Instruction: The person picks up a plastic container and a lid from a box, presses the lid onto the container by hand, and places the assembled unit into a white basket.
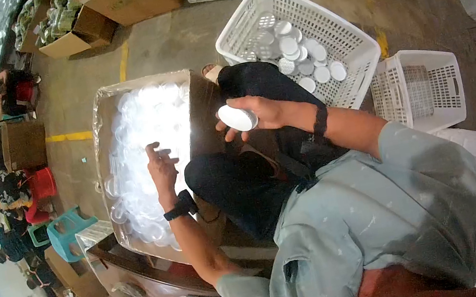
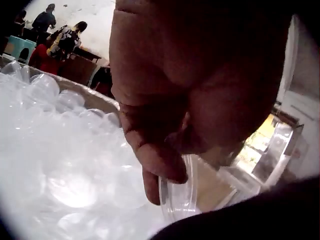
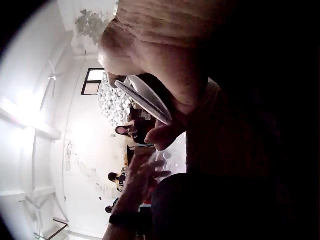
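In the head view my left hand [image 1: 163, 170] is over a carton [image 1: 201, 117] heaped with clear round plastic pieces [image 1: 140, 165]. The left wrist view shows its bent fingers gripping a clear plastic lid [image 2: 179, 192], thin and round-rimmed, beside the heap. My right hand [image 1: 266, 112] is in front of the body, above the dark-trousered legs. Between its thumb and fingers it holds a white round lid [image 1: 237, 118], tilted with its flat face toward the carton. From the right wrist view, the disc [image 3: 142, 102] is seen nearly edge-on, partly covered by the palm.
A white perforated basket [image 1: 351, 35] with several white lids [image 1: 290, 46] stands beyond the right arm. Another white basket [image 1: 453, 81] is at the right. Filled cardboard boxes [image 1: 78, 40], a teal stool [image 1: 69, 233] and seated people [image 1: 12, 189] are farther off.
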Demonstrator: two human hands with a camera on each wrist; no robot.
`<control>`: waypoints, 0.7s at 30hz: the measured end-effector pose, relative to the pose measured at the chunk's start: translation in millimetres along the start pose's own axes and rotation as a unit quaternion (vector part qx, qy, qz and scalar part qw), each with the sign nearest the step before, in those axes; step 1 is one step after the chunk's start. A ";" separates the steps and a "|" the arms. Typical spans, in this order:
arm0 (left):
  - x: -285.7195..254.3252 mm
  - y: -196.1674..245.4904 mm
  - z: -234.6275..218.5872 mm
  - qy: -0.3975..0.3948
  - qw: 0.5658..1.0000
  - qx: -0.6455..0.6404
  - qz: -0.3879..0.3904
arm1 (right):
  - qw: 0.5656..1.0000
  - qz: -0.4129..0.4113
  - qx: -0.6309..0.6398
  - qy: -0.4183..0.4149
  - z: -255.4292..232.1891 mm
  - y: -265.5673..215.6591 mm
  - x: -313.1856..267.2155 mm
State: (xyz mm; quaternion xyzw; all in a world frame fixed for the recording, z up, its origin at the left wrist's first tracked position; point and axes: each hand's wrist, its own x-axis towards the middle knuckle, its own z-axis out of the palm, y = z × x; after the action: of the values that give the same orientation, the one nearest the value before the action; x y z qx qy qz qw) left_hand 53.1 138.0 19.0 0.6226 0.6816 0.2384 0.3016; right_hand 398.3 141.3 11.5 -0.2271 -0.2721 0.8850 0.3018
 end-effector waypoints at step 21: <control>-52.9 130.4 89.6 0.060 0.974 0.013 0.220 | 0.996 0.053 -0.066 0.007 7.0 -3.2 -2.9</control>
State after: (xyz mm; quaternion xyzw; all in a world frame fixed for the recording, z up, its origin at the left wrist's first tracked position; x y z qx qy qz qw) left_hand 210.8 95.4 53.3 0.7457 0.5481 0.3267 0.1919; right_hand 397.7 139.1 19.3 -0.2667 -0.3157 0.8784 0.2402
